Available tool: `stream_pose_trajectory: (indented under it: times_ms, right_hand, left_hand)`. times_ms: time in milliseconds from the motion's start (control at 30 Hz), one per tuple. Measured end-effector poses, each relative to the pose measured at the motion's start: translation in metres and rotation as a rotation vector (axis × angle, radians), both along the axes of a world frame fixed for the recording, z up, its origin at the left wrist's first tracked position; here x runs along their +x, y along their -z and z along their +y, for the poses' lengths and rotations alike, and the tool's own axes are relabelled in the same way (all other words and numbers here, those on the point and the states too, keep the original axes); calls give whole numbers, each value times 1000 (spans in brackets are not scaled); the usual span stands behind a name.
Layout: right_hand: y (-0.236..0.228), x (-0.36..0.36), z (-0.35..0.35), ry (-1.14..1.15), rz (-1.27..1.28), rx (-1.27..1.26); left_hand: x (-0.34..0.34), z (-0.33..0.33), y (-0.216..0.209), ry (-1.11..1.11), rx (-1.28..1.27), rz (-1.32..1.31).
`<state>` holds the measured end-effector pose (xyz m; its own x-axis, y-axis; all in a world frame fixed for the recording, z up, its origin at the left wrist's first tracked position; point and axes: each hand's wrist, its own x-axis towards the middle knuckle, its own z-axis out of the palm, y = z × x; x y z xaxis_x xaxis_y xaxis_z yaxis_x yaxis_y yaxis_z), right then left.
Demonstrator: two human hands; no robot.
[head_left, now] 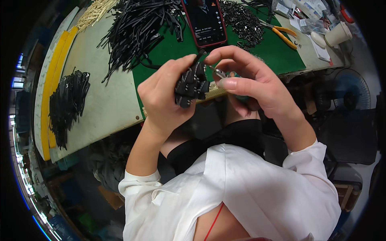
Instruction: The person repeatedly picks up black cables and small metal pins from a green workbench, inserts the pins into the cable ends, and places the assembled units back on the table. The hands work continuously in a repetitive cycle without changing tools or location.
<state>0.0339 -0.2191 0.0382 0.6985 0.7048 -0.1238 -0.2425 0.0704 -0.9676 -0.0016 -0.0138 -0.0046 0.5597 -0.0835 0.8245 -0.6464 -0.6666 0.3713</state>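
My left hand (161, 90) is closed around a bundle of narrow black straps (188, 87), their ends turned toward me and showing small shiny metal bits. One strap end sticks up beyond the thumb. Just to the right, my right hand (267, 86) grips a small hand tool (220, 73) with a metal tip and a dark green handle. The tip points at the upper side of the bundle; whether it touches cannot be made out. Much of the handle is hidden by the thumb and palm. Both hands are above the table's near edge.
On the green mat (281, 60) lie a heap of black straps (136, 28), a phone (205, 30), a pile of small black parts (243, 26) and orange-handled pliers (287, 38). More straps (68, 106) lie left beside yellow strips (57, 86). A white cup (338, 34) is far right.
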Motion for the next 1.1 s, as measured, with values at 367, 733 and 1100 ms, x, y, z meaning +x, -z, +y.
stream_pose_trajectory:
  times_ms: [367,733,1100]
  right_hand:
    - [0,-9,9,25,130,38]
    - [50,-10,33,344,-1185,-525]
    - [58,-7,-9,313,-875,-588]
  left_hand:
    - [-5,0,-1,-5,60,-80]
    - [-8,11,16,-121,173,244]
    - [38,99,13,-213,384,594]
